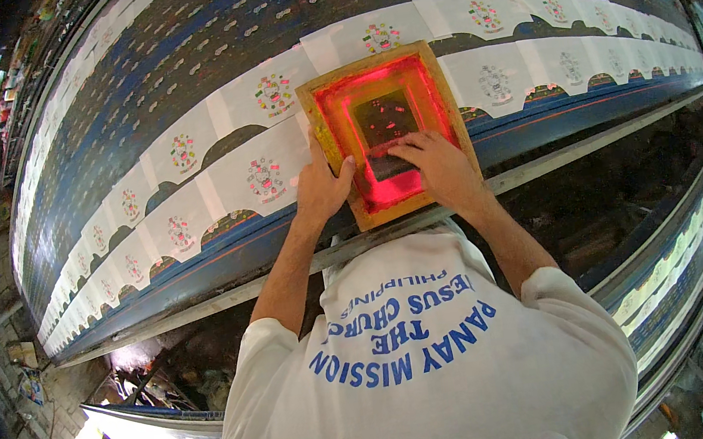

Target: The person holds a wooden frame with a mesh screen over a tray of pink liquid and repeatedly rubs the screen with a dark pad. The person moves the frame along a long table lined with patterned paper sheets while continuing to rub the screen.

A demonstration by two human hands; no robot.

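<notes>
A wooden screen-printing frame [453,104] lies on the near row of white cut pieces, in front of my chest. Its mesh is pinkish red around a dark rectangular middle. My left hand [326,186] grips the left side of the frame, thumb over the wood near its lower left part. Inside the frame, my right hand [443,170] is closed on a dark squeegee [391,166], which rests on the mesh below the dark rectangle. To the left lies a white piece [230,177] with a partly coloured cartoon print; whatever lies under the frame is hidden.
A long dark-blue printing table [525,141] curves across the view, with a pale rail [239,295] along its near edge. Farther back, white pieces [247,101] bear more colourful prints. At right, a piece [485,61] has a grey outline print. Another table [664,297] stands behind me at lower right.
</notes>
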